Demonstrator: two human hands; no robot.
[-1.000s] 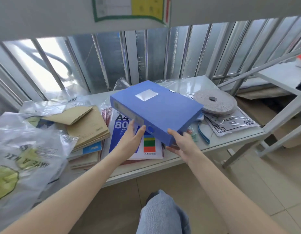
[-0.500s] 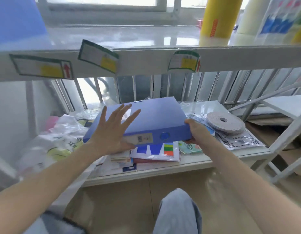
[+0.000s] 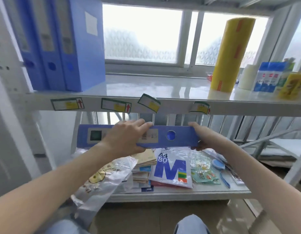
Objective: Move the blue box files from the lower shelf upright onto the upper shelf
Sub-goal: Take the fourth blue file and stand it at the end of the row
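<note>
Since half a second ago, the blue box file (image 3: 170, 136) is lifted clear of the lower shelf (image 3: 180, 194) and turned so its long spine faces the camera, lying horizontal just under the front edge of the upper shelf (image 3: 163, 92). The left hand (image 3: 124, 137) wraps over the spine near the label, fingers curled on the top edge; the right hand (image 3: 201, 137) clamps the right end, fingers closed around it, though the tips behind the file I cannot see.

3 upright files (image 3: 62, 44) already stand at the left of the upper shelf, with a free space just beside them on the right. A yellow roll (image 3: 230, 54) stands well apart, further right.

To do this step well, the file should first come forward and up, past the shelf edge with its labels (image 3: 148, 103). Then it is rotated until the spine stands vertical, probably by the right hand going down. It should be set down just beside the third file and slid left until they touch, so that it does not fall over.
</note>
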